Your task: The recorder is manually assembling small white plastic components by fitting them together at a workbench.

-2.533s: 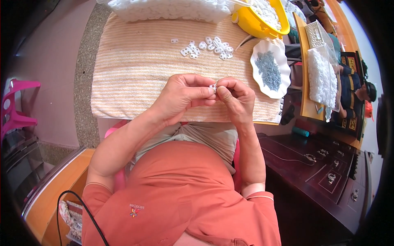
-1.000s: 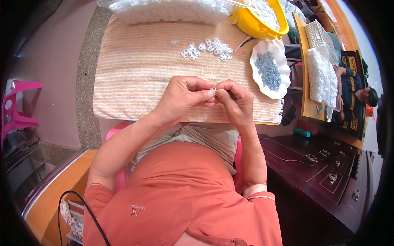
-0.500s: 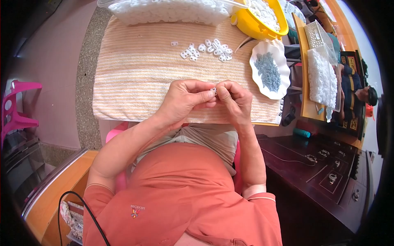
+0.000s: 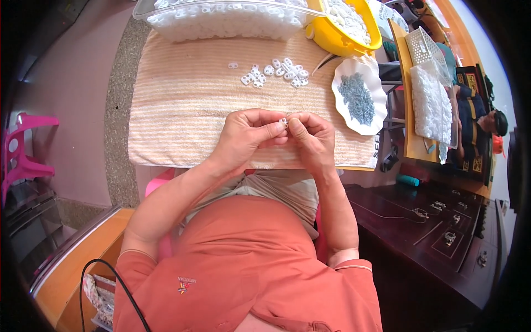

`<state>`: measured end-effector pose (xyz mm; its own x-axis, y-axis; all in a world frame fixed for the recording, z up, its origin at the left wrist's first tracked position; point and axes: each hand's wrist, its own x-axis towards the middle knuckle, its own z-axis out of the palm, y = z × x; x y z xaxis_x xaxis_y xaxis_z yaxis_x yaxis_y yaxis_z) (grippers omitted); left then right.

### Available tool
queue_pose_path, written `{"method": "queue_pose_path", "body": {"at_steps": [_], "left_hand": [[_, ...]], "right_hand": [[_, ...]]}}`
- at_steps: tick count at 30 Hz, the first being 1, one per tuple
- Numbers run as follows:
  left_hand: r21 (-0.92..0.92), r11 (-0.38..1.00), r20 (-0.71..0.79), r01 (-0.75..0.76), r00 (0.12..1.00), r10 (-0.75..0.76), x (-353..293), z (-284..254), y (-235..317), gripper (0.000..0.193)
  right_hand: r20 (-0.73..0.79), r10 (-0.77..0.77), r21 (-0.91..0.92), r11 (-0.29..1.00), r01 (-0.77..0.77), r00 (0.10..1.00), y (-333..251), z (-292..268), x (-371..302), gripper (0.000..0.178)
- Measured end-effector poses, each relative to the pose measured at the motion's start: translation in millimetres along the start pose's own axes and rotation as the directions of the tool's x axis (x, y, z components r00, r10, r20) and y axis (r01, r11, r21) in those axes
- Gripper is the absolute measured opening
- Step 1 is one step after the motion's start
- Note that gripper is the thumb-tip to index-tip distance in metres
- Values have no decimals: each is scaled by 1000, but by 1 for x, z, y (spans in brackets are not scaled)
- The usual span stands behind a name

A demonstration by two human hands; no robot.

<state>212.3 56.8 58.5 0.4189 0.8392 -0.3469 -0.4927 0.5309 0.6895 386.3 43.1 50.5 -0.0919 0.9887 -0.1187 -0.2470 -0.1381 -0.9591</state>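
Note:
My left hand [image 4: 247,134] pinches a small white plastic piece [image 4: 283,123] between thumb and index finger, over the towel's near edge. Tips meeting it there, my right hand [image 4: 313,136] is also closed on the same piece; anything else tiny between its fingers is hidden. Beyond the hands lie two loose groups of white two-holed plastic pieces: angular ones [image 4: 254,76] to the left and oval ones [image 4: 287,71] to the right. One single white piece [image 4: 233,65] lies apart. A scalloped white dish [image 4: 338,105] at the right holds many small grey-blue metal-looking parts [image 4: 357,97].
A striped towel [image 4: 182,105] covers the table. At its far side stand a clear bin [image 4: 221,27] of white pieces and a yellow basin [image 4: 373,45]. Tweezers-like dark tool [image 4: 323,62] lies by the dish. Rightward, a person [image 4: 473,113] is near a side table with a white-filled tray [image 4: 432,105].
The view has shifted slightly, so the table's things appear a little lower and farther left. Both hands stay together on the small white piece, with only slight finger movement.

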Motion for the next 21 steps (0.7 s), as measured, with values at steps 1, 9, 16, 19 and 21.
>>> {"method": "queue_pose_path", "body": {"at_steps": [1,9,16,19,21], "left_hand": [[-10,1000,2,7,1000,-7,0,0,0,18],[-8,1000,11,13,1000,-13,1,-1,2,18],[-23,999,18,24,1000,-23,1,-2,1,18],[-7,1000,15,22,1000,-22,1,-2,1,18],[-4,1000,7,21,1000,-21,1,-2,0,18]], "right_hand": [[5,0,20,1000,0,1000,0,0,0,14],[26,4,-11,1000,-4,1000,-1,-7,3,15],[41,-15,-140,990,20,999,-8,-9,3,13],[35,-6,-192,981,12,999,-16,-12,1,13],[-19,-6,-233,973,2,1000,-22,-15,1,14]]}}
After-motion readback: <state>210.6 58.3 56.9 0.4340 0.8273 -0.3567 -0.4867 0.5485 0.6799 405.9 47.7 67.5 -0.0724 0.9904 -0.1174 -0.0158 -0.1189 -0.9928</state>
